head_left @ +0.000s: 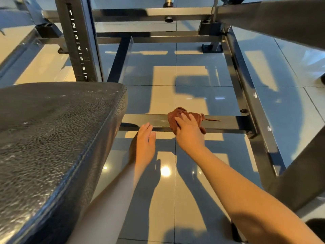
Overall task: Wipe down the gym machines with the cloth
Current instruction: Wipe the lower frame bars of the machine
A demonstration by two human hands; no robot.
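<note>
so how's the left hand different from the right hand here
The right hand lies on the brown cloth, pressing it onto the crossbar; the left hand holds nothing. The right hand reaches over the crossbar's top, while the left hand's fingertips stop at its near edge; whether they touch it is unclear. Both hands are bare, with fingers fairly straight.

- Floor: large glossy pale tiles, thin dark grout lines.
- Warm yellow light patches alternate with blue-grey shadows across it.
- 1 round bright glare spot reflects near the centre.
</note>
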